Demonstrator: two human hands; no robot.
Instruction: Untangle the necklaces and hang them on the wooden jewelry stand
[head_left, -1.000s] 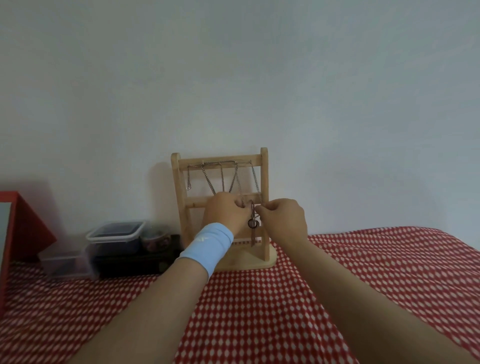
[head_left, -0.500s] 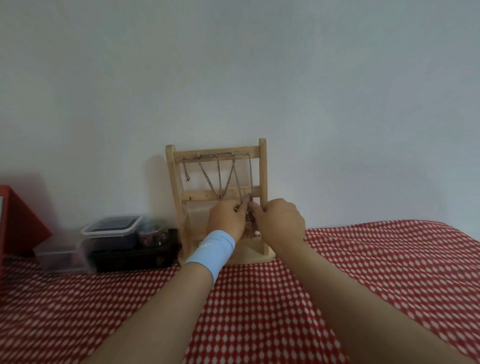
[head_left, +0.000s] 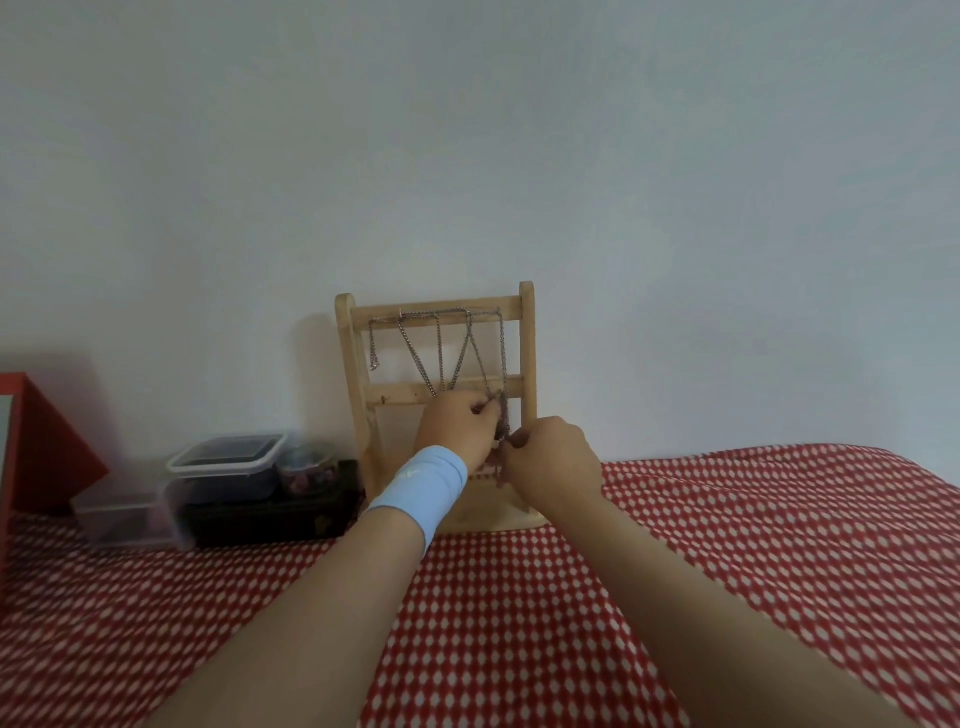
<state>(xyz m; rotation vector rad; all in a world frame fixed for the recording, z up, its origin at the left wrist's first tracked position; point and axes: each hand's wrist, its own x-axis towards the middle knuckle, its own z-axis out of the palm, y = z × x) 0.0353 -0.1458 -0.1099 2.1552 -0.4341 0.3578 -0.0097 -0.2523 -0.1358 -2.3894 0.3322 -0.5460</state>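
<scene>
The wooden jewelry stand (head_left: 527, 343) stands upright against the wall at the back of the table. Silver necklace chains (head_left: 439, 348) hang from its top bar and cross each other on the way down. My left hand (head_left: 457, 428), with a light blue wristband, is in front of the middle bar and pinches the chains where they bunch together. My right hand (head_left: 553, 460) is just to its right and slightly lower, pinching a chain strand that hangs down between both hands. The lower ends of the chains are hidden behind my hands.
A red and white checked cloth (head_left: 727, 545) covers the table. Left of the stand sit a black box (head_left: 270, 514), clear plastic containers (head_left: 228, 462), and a small round jar (head_left: 306, 467). A red object (head_left: 47, 452) stands at the far left. The wall is close behind.
Both hands have dropped slightly from the middle bar. The dark ring pendant seen between them a second ago is now hidden, and my right hand sits lower than my left.
</scene>
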